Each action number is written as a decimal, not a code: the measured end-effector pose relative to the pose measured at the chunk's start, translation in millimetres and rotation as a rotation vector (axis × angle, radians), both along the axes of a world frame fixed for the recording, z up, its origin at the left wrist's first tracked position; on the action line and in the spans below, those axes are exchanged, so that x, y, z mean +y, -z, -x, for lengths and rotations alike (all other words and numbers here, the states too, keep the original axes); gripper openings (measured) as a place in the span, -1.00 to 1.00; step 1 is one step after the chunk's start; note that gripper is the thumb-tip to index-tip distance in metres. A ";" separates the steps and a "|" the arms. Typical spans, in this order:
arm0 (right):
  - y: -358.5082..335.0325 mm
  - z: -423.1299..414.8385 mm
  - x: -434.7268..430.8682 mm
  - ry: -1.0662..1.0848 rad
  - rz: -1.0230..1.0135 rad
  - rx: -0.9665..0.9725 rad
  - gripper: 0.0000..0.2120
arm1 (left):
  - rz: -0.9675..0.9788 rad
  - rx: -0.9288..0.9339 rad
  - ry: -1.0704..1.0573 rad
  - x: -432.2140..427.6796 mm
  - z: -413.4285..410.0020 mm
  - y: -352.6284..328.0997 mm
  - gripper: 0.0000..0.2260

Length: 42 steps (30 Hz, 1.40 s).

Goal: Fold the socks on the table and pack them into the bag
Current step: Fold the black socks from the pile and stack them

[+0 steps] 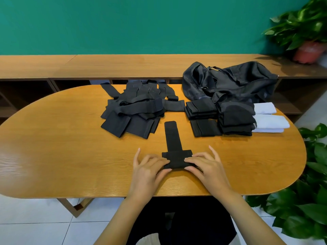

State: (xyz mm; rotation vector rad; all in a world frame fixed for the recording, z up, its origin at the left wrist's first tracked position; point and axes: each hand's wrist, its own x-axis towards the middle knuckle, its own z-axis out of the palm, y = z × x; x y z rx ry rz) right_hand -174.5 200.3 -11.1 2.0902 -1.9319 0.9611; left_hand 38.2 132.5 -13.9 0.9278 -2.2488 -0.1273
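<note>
A black sock (172,137) lies lengthwise near the table's front edge, its near end rolled into a thick fold (177,159). My left hand (148,172) pinches the fold's left side, and my right hand (208,169) pinches its right side. A loose pile of unfolded black socks (136,108) lies behind it at the centre. Folded black socks (221,115) sit in stacks to the right, with folded white socks (269,121) beside them. The black bag (230,82) slumps at the back right, its opening facing the stacks.
The oval wooden table (70,147) has bare wood on its left half. A long wooden shelf (106,66) runs behind it under a green wall. Potted plants (304,32) stand at the back right, and leafy plants (311,191) crowd the right side.
</note>
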 end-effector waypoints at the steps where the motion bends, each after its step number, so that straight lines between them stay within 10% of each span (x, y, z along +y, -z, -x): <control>1: -1.1 -0.6 -0.2 0.013 -0.006 -0.023 -0.64 | -0.005 0.021 -0.014 0.9 0.2 -1.2 -0.70; 20: -34.6 -3.6 -56.2 0.069 -0.006 -0.340 -0.80 | -0.334 0.269 -0.279 -36.7 21.6 -35.7 -0.63; 42: -3.0 3.6 -47.6 0.025 -0.356 0.051 -0.58 | -0.365 -0.229 -0.037 -43.6 24.3 -16.1 -0.50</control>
